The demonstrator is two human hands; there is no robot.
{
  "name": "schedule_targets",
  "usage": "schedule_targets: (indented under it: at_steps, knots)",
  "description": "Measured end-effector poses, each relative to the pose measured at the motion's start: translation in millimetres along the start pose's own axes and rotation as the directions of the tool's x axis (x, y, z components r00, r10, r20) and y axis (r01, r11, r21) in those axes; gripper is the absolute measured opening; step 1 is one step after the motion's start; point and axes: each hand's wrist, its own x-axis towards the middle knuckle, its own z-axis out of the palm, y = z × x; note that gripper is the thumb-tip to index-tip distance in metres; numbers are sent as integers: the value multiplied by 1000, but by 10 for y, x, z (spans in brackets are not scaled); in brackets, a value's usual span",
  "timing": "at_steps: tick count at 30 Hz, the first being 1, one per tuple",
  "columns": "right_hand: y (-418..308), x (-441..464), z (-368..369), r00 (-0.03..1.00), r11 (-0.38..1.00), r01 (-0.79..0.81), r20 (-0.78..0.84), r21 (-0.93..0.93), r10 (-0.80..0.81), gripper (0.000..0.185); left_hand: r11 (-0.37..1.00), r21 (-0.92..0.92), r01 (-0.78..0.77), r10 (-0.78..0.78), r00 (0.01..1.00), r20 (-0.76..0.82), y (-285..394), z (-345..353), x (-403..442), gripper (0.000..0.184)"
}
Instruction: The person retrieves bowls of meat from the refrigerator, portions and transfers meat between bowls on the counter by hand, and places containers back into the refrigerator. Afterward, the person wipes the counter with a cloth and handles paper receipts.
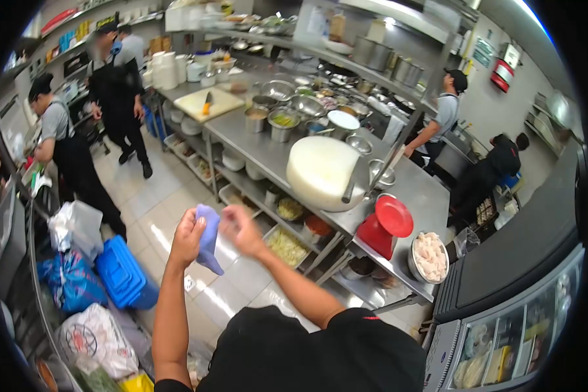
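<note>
My left hand (188,236) is closed around a limp lavender-blue cloth (208,240), held up in front of me over the tiled floor. The cloth hangs down to a point below my fingers; its exact kind is hard to make out. Just to the right of it is my right hand (240,230), raised and smeared by motion. Its fingers are blurred, and I cannot tell whether they touch the cloth.
A steel counter (242,140) carries a large white round block (320,170), a red scale (387,222), a bowl of pale raw meat (430,257) and an orange-handled knife (207,103) on a board. Blue bins (125,271) and bags stand left. Several people work around the kitchen.
</note>
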Motion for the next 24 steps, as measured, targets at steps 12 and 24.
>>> schedule_targets:
  at_steps: [12,24]
  knots:
    - [399,-197,-84,815,892,-452,417,22,403,30,924,324,205,28,807,-590,-1060,-1594,-609,25]
    - [-114,205,359,687,873,-454,693,177,217,28,987,139,82,-88,995,37,-975,-207,-493,38]
